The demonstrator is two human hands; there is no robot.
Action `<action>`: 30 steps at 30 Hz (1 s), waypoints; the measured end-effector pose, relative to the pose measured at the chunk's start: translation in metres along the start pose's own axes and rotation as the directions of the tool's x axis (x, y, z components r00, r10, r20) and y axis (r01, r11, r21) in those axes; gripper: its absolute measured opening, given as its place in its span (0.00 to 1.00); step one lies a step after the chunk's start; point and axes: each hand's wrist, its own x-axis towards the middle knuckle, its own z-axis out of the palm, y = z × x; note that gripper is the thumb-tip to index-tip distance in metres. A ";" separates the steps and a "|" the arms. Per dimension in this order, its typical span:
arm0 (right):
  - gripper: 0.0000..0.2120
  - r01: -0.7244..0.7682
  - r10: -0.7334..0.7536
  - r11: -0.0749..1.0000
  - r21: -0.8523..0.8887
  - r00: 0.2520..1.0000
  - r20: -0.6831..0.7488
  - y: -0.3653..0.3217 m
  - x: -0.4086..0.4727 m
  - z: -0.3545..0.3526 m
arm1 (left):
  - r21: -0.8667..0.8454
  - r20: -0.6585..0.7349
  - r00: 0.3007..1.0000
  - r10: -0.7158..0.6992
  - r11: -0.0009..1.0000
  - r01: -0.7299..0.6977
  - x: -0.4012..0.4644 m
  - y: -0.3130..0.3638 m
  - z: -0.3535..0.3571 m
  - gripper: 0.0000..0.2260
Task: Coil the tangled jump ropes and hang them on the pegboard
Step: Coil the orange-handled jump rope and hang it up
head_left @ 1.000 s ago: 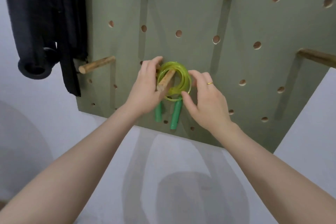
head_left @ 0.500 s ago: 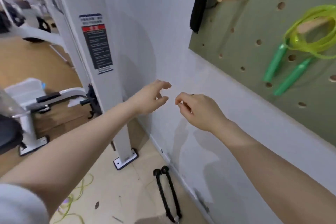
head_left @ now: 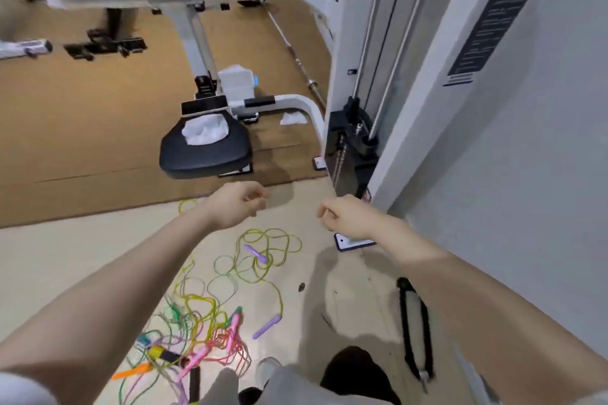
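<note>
A tangle of jump ropes [head_left: 197, 325] lies on the beige floor in front of me, with pink, green, yellow and orange strands and handles mixed together. A yellow-green rope with purple handles [head_left: 266, 327] spreads out beside it in loose loops [head_left: 263, 256]. My left hand [head_left: 238, 207] and my right hand [head_left: 342, 215] hover above the floor, fingers loosely curled, holding nothing. The pegboard is out of view.
A white gym machine frame [head_left: 362, 76] with a weight stack stands against the wall on the right. A black padded seat [head_left: 207, 148] with a white cloth sits ahead on the brown mat. A black handle attachment [head_left: 413, 329] lies by the wall.
My view has swung from the pegboard, where the green rope hangs on a peg, down to the floor. Both hands have let go of the rope and now hang free over the tangle.
</note>
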 end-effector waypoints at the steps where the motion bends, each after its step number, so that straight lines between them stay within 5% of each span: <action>1: 0.12 0.016 -0.017 1.000 0.010 0.999 0.040 -0.017 0.018 0.011 | -0.037 -0.013 0.999 -0.043 0.998 0.043 -0.005 -0.020 -0.009 0.08; 6: 0.12 0.099 -0.096 0.995 -0.006 0.976 0.196 -0.083 0.087 0.037 | -0.167 -0.028 0.984 -0.177 0.971 0.170 -0.017 -0.097 -0.049 0.06; 19: 0.13 0.207 -0.179 0.972 -0.107 0.956 0.231 -0.165 0.219 -0.008 | -0.332 -0.207 0.918 -0.338 0.907 0.259 0.015 -0.186 -0.162 0.05; 23: 0.12 0.236 -0.211 0.968 -0.082 0.948 0.237 -0.190 0.258 0.000 | -0.324 -0.188 0.929 -0.319 0.913 0.248 0.042 -0.229 -0.190 0.06; 30: 0.12 0.027 -0.027 1.000 0.005 0.985 0.171 -0.263 0.364 0.050 | -0.223 -0.053 0.986 -0.156 0.965 0.140 0.121 -0.353 -0.253 0.09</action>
